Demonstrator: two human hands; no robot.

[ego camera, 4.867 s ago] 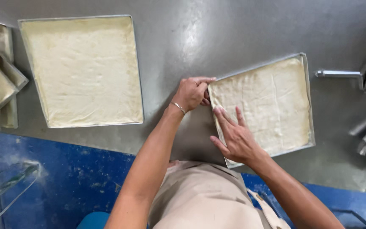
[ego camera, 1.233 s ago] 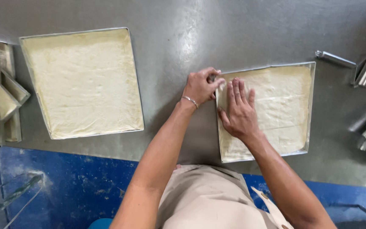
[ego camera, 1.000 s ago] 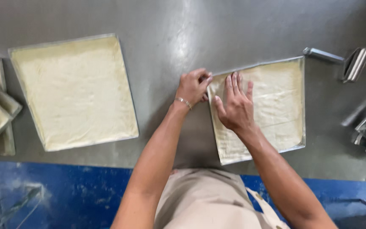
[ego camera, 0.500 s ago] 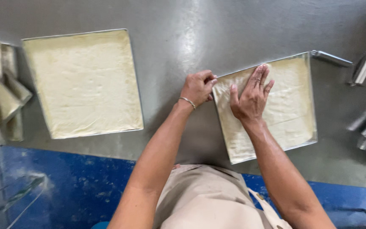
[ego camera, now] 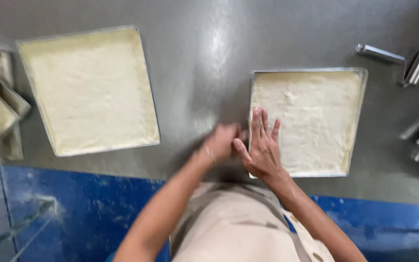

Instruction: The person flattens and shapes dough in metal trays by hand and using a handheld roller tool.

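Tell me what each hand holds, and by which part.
Nothing is clearly gripped. The right hand lies flat on the dough in the tray; the blurred left hand is at its left rim.

Steel worktable (ego camera: 209, 63): brushed, dull sheen, scuffed. Metal baking tray (ego camera: 308, 71): thin bright rim. Dough sheet (ego camera: 311, 114): pale, matt, slightly pitted.

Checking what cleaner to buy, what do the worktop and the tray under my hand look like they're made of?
Worktop: likely stainless steel, brushed grey with a soft glare streak. Tray: thin bare metal, probably aluminium or steel, shiny raised rim around pale dough.
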